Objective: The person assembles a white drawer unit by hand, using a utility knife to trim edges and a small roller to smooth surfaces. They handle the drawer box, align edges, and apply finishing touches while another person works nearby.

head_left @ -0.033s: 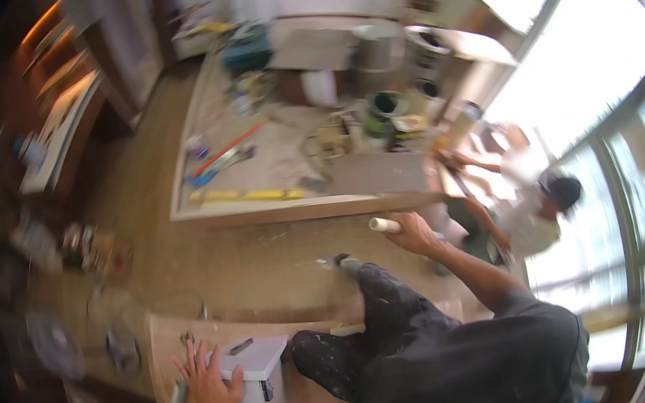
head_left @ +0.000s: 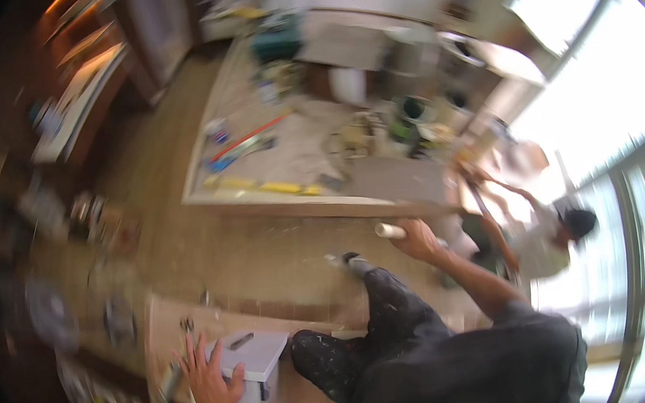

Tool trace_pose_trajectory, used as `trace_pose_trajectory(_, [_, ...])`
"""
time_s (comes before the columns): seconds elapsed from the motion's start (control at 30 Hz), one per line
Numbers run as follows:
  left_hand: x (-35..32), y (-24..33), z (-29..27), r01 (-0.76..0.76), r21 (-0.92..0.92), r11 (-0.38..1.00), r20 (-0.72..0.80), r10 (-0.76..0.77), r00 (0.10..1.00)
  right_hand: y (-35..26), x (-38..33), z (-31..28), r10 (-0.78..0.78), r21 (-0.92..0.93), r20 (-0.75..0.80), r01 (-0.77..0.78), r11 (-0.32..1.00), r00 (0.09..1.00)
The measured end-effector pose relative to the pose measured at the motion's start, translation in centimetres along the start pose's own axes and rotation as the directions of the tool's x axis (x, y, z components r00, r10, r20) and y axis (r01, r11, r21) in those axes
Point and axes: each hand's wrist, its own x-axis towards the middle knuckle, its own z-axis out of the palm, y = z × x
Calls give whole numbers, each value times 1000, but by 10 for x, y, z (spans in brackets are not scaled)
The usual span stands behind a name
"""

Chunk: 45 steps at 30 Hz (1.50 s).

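My left hand [head_left: 212, 385] has its fingers spread out and lies against the edge of a white, box-like piece [head_left: 264, 351] at the lower left. A small dark flat tool [head_left: 241, 341] rests on top of that piece. Out in front at the centre right, my right hand [head_left: 418, 241] is wrapped round a pale round rod [head_left: 389, 230]; one blunt end sticks out to the left, and the rest is hidden by the hand. Under the box is a tan board [head_left: 162, 319], with a small metal item [head_left: 186, 324] near my left fingertips.
A low platform [head_left: 258, 197] ahead carries buckets [head_left: 411, 116], a green case [head_left: 276, 38], a yellow level-like bar [head_left: 261, 186] and a red strip [head_left: 251, 136]. A co-worker [head_left: 537, 237] crouches at the right by bright windows [head_left: 603, 82]. A fan [head_left: 50, 308] stands left.
The view has turned a little, so the platform and co-worker sit further right. Both hands keep nearly the same pose.
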Motion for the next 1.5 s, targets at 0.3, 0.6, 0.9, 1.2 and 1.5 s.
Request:
trace_pose_trajectory(0.3, [-1, 68, 31, 637, -50, 769, -221, -630, 744, 3, 125, 28, -353, 320, 380, 237, 917, 855])
trace_pose_trajectory(0.6, [27, 97, 86, 872, -66, 486, -417, -807, 418, 96, 224, -45, -349, 223, 499, 271, 936, 794])
trace_pose_trajectory(0.9, [43, 91, 60, 888, 4, 459, -294, -848, 440, 88, 314, -37, -412, 260, 475, 323, 910, 777])
trace_pose_trajectory(1.2, [39, 93, 71, 907, -1, 421, -335, -855, 396, 51, 327, -33, -399, 231, 592, 328, 916, 700])
trace_pose_trajectory(1.5, [50, 102, 72, 872, -1, 489, -433, -786, 440, 64, 310, -47, -403, 217, 609, 345, 913, 683])
